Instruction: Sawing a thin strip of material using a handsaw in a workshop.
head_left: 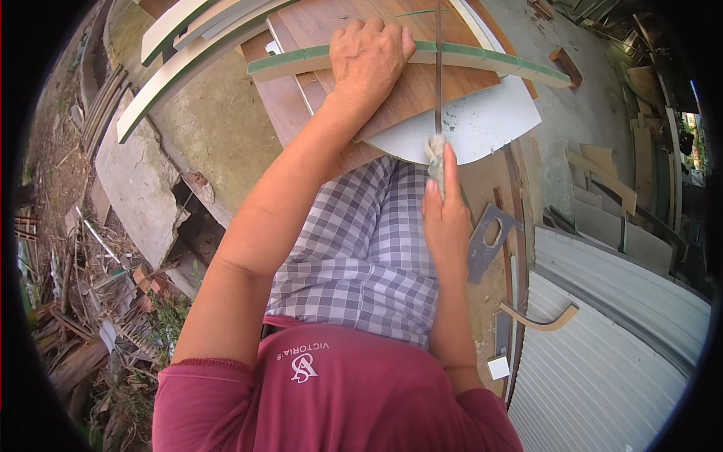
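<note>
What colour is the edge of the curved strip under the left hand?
Green, with a pale top face: the curved strip under the left hand, seen in the head view.

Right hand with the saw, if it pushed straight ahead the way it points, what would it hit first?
Probably the white board's edge: the right hand points up along the saw, whose blade already crosses that board and the green-edged strip. Depth is hard to judge.

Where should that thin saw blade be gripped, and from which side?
Grip the saw blade at its cloth-wrapped near end, coming from the person's side. The right hand already holds it there; the bare blade beyond crosses the curved green-edged strip that the left hand presses down.
</note>
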Demonstrator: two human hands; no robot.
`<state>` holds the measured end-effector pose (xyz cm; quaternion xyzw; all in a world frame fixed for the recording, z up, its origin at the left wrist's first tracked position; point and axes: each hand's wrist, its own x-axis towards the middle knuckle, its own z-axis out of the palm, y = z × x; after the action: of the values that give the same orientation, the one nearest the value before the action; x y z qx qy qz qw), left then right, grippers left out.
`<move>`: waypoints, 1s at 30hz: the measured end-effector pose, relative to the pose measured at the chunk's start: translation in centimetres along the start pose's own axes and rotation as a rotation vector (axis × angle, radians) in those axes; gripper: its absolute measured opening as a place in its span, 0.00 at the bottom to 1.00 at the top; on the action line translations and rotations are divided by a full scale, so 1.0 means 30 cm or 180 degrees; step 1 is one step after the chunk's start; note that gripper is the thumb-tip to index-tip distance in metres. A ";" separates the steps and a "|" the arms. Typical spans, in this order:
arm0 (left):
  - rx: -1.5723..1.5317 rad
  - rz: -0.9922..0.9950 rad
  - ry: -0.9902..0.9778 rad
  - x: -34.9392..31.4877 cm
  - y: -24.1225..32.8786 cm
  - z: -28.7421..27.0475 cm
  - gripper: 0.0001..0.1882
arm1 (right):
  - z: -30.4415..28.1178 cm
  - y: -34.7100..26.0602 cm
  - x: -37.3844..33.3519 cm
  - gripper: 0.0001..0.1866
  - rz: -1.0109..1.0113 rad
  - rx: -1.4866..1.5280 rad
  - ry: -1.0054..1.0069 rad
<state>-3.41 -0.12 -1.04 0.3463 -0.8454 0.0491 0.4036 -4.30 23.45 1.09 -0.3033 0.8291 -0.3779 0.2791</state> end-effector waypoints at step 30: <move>0.0128 -0.0262 -0.0366 0.053 -0.022 0.022 0.20 | -0.053 0.057 -0.010 0.29 -0.0201 0.0103 0.0046</move>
<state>-4.11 -1.71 -0.47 0.3910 -0.8512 0.0295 0.3490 -5.70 25.30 0.69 -0.3221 0.8148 -0.4021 0.2659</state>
